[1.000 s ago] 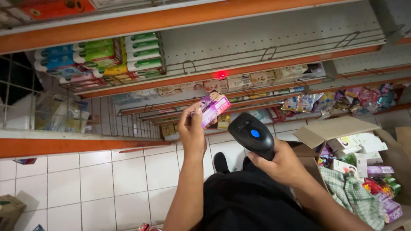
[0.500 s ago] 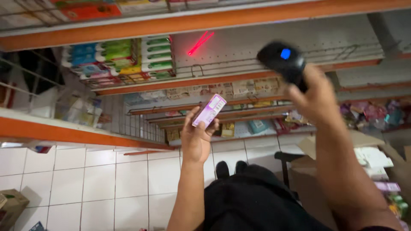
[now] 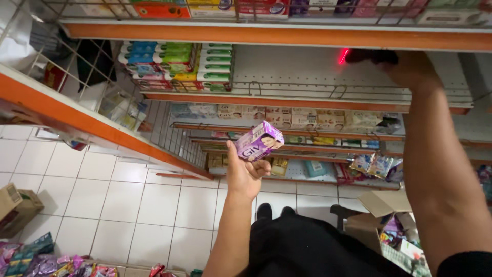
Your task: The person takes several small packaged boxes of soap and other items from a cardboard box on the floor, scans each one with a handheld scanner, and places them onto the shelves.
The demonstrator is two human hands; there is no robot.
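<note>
My left hand (image 3: 246,173) holds a small purple soap box (image 3: 259,141) up in front of the lower shelves. My right hand (image 3: 412,69) is raised to an upper shelf and grips a black handheld scanner (image 3: 371,56), mostly hidden by the hand. A red scanner light (image 3: 343,55) falls on the white back panel of the shelf. Stacked green, blue and white boxes (image 3: 177,64) sit at the left of that shelf.
Orange-edged shelves (image 3: 277,36) rise in front, with rows of small boxes (image 3: 292,119) lower down. An open cardboard box (image 3: 387,218) of goods stands at the right on the white tile floor (image 3: 128,200). Another carton (image 3: 15,208) and packets lie at the left.
My right hand has lifted the scanner from waist height up to the upper shelf. My left hand has stayed about level, still holding the purple box.
</note>
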